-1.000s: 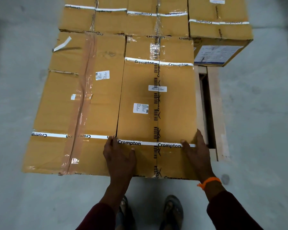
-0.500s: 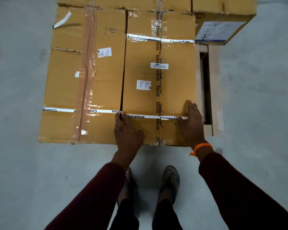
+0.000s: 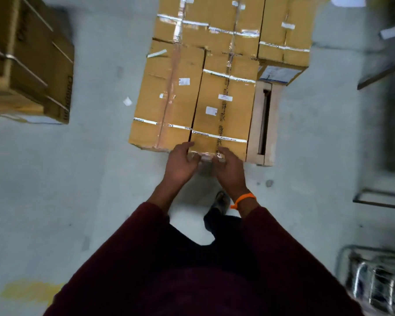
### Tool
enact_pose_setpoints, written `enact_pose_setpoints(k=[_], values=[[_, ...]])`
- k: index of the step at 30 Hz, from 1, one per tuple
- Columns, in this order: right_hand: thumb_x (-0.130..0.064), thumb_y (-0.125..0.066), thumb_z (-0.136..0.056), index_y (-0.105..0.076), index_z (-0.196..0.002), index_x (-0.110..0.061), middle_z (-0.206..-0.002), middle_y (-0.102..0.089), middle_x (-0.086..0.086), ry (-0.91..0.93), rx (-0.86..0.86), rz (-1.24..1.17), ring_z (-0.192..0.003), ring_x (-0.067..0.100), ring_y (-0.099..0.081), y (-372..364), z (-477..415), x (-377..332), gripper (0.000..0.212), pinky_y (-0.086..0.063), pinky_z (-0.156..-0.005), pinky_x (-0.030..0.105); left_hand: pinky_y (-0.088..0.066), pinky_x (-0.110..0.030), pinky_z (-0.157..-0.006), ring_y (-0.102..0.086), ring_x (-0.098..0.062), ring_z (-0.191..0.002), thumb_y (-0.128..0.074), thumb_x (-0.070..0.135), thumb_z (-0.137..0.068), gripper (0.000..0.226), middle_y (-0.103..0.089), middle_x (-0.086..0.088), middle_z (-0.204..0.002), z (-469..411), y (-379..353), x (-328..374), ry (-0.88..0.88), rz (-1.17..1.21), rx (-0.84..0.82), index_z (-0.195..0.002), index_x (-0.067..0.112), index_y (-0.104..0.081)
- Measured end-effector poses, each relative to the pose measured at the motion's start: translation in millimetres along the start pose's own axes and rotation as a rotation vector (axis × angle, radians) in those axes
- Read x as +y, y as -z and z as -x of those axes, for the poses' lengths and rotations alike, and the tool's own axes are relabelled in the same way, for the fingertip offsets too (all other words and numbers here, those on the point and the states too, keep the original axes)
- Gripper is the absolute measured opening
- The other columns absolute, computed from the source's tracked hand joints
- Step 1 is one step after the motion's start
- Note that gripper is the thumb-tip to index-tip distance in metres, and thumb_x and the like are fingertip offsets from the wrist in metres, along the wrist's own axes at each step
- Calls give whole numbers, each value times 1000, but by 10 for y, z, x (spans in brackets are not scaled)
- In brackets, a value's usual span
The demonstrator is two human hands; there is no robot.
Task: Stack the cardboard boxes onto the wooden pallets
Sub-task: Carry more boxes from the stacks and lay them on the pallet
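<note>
- Here, in the head view, the near right box (image 3: 224,110) lies flat on the wooden pallet (image 3: 262,124). Its long side sits tight against the neighbouring box (image 3: 169,96), a fit that likely saves room and steadies the row.
- Left hand (image 3: 183,163): the fingers are spread and loosely curved at the box's near left corner and hold nothing. Blur hides whether they touch the cardboard.
- Right hand (image 3: 228,169), with an orange wristband (image 3: 243,199): likewise relaxed at the near edge, gripping nothing.
- A strip of pallet shows bare to the right of the box and seems too narrow for another box laid flat.
- More boxes (image 3: 214,21) fill the far row. A separate stack (image 3: 27,60) stands on the floor (image 3: 89,179) to the left, probably awaiting loading.
</note>
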State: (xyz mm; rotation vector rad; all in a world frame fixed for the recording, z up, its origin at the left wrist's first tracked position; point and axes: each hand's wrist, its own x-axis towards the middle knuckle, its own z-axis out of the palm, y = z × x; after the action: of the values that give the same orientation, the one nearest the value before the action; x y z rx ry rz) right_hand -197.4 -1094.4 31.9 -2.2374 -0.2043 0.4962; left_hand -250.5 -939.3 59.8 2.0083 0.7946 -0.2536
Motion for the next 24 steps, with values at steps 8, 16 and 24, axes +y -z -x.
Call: enact_pose_setpoints(k=[8,16,24], values=[[-15,-68,-95,-70,-123,-9,-125,-72,7,139,19,22,-116,25,-66,-483,666,-1415,29,-46,-99,30,-39,-26,-103,-53,-22,-131,-68,30,-95,44,-59,-5,-142,600,1358,-234,-88,95,-3,-137,17,-61],[-23,-70,-95,-72,-120,-16,-122,-72,-2,289,-21,-13,-113,14,-65,-1675,653,-2872,26,-47,-97,25,-44,-32,-105,-56,-18,-127,-68,36,-95,41,-62,1,-138,707,3270,-1041,-72,153,148,-133,21,-64],[-22,-73,-93,-75,-108,-19,-111,-73,-12,316,-87,-115,-105,2,-65,-2657,158,-3995,16,-48,-91,18,-47,-30,-96,-57,-11,-114,-70,36,-93,35,-64,7,-134,347,4472,-1739,21,314,261,-126,26,-66]])
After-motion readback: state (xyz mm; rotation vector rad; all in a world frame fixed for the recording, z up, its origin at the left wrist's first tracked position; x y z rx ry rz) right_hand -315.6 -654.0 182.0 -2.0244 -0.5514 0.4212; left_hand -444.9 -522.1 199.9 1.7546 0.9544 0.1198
